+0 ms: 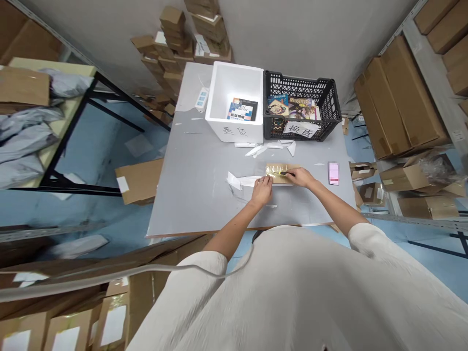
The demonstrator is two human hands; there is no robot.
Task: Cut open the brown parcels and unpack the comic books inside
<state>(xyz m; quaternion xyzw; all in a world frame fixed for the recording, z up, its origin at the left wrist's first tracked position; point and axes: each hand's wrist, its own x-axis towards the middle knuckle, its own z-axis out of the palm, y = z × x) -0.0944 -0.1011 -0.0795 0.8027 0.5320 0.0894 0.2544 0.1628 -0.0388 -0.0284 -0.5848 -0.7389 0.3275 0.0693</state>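
A small cardboard box (281, 179) with shiny tape across its top lies on the grey table. My right hand (299, 176) is closed around a utility knife (283, 173), whose yellow and black body points left over the taped surface. Whether the blade is in the tape is too small to tell. At the box's left end, my left hand (262, 189) grips it with bent fingers. Crumpled white paper or plastic (237, 181) lies just left of that hand.
Behind the box stand a white foam bin (234, 130) and a black crate (325, 126), both with books inside. White scraps (256, 150) lie before them. A phone (333, 173) sits right, a power strip (202, 99) back left. Boxes and shelves flank the table (190, 204).
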